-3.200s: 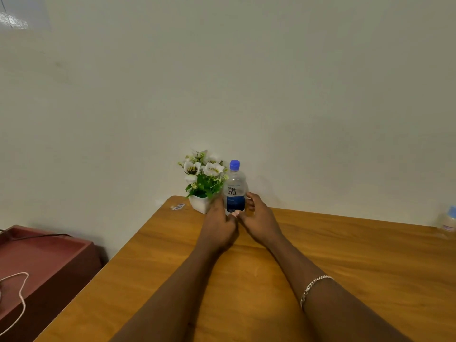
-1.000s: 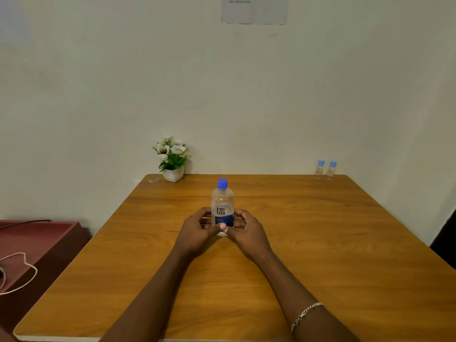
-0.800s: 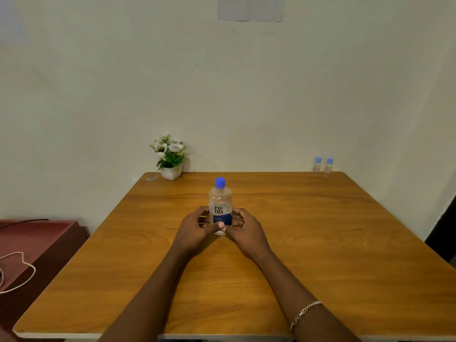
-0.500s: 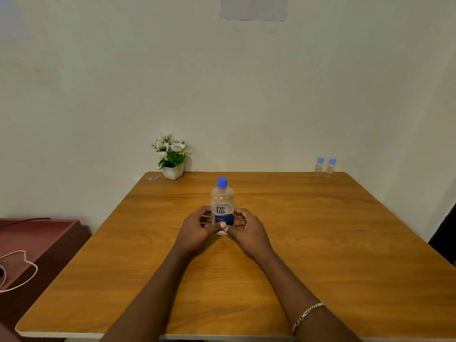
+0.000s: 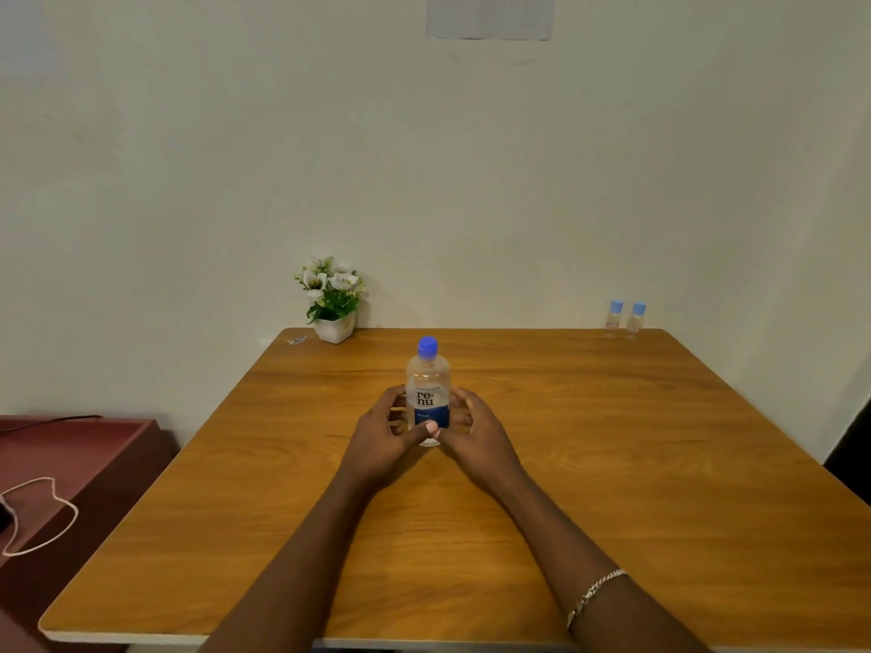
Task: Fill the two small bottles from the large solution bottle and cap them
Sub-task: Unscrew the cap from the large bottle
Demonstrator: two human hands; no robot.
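The large solution bottle (image 5: 428, 393) stands upright near the middle of the wooden bench (image 5: 612, 464), a clear plastic body with a rounded shoulder, a blue screw cap (image 5: 427, 347) on top, and a label that is white above with dark "re-nu" lettering and deep blue below. Clear liquid appears to fill most of it. The left hand (image 5: 382, 438) curls around the bottle's lower left side, its grip wrapped on the label with the thumb crossing the front near the base. The right hand (image 5: 476, 438) mirrors it on the lower right side, fingers bent around the back and its grip likewise pressed to the bottle. A silver chain bracelet (image 5: 595, 593) sits on the right wrist. The two small bottles (image 5: 625, 319) stand side by side, just apart, at the far right corner of the bench against the wall, well apart from the hands; each is clear with a pale blue cap on. A white pot of white flowers (image 5: 333, 301) sits at the far left corner.
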